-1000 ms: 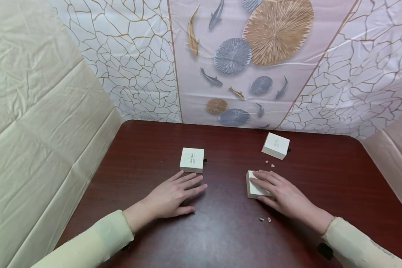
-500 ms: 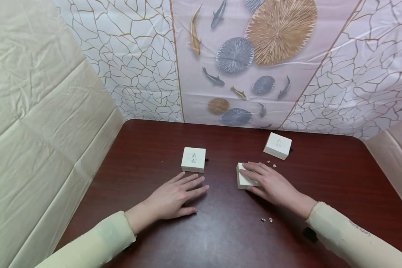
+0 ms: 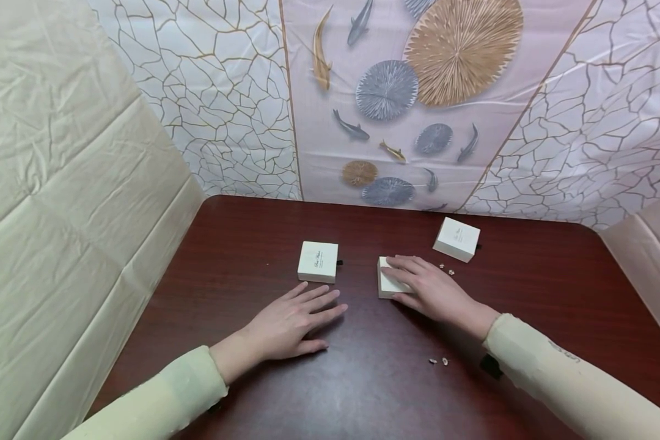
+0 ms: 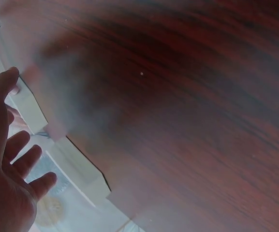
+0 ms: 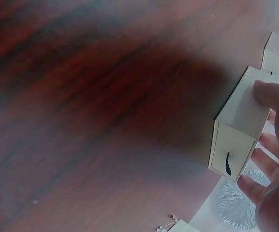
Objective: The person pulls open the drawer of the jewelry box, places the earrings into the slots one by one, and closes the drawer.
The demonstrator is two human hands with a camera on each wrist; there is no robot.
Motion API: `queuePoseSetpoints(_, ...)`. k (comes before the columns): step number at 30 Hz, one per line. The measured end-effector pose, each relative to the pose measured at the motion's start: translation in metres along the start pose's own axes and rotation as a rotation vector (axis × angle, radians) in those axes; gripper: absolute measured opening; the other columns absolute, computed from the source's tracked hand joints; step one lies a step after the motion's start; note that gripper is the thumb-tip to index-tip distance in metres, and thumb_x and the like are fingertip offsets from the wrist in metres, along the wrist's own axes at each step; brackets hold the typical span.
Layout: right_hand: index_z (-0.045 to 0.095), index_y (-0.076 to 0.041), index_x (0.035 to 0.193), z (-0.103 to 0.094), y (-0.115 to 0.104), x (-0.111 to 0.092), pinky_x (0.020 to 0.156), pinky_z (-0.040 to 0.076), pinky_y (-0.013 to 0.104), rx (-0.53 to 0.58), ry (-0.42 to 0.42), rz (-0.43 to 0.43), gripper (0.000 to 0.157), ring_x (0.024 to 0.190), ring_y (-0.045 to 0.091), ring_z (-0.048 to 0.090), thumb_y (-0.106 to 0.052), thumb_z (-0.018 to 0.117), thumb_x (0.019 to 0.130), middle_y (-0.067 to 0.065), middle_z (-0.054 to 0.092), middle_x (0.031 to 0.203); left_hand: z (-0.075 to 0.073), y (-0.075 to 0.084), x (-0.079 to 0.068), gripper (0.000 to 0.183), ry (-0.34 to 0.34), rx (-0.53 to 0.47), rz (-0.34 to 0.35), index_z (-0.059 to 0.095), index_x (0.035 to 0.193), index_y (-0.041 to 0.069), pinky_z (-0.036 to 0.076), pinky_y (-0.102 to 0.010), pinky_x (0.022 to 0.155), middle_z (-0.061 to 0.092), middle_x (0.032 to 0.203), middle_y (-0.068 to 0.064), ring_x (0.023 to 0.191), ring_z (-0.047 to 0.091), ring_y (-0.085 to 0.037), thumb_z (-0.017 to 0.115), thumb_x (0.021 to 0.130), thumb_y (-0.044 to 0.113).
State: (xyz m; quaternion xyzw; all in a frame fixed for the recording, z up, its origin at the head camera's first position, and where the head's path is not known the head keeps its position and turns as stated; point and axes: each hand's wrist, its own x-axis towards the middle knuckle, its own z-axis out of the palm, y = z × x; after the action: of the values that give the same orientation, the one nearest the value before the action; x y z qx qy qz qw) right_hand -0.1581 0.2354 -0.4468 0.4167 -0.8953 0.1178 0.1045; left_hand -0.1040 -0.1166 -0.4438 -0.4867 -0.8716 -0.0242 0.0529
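Note:
My right hand (image 3: 431, 293) holds a small white drawer-style gift box (image 3: 392, 287) on the table, thumb against its near side and fingers over its top. In the right wrist view, a black ribbon tab shows on the end of this gift box (image 5: 231, 140). My left hand (image 3: 283, 324) rests on the table, fingers spread and holding nothing. Just beyond its fingertips lies a second white gift box (image 3: 317, 261) with dark lettering and a black tab. In the left wrist view, my left hand (image 4: 6, 159) has loosely bent fingers.
A third white gift box (image 3: 456, 239) sits at the back right. In front of it lie two tiny shiny pieces (image 3: 447, 269), like earrings. Two more small pieces (image 3: 439, 361) lie nearer the front. Patterned cloth (image 3: 225, 91) hangs behind the dark red table (image 3: 242, 226).
My right hand has moved left and away from me, carrying or sliding its gift box towards the other one. The left hand has barely shifted.

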Motion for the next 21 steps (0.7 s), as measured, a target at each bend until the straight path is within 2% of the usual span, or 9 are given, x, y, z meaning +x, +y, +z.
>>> queuePoseSetpoints(21,0.064,-0.003,0.146,0.006,0.009,0.022,0.113,0.048,0.057,0.018,-0.064,0.052,0.058,0.140,0.041,0.055,-0.021,0.083,0.095,0.022,0.060,0.150,0.001,0.003,0.008,0.070,-0.010,0.002,0.003,0.051,0.161,0.020,0.038,-0.057,0.122,0.048,0.165,-0.009,0.153,0.045,-0.030,0.069,0.102,0.052)
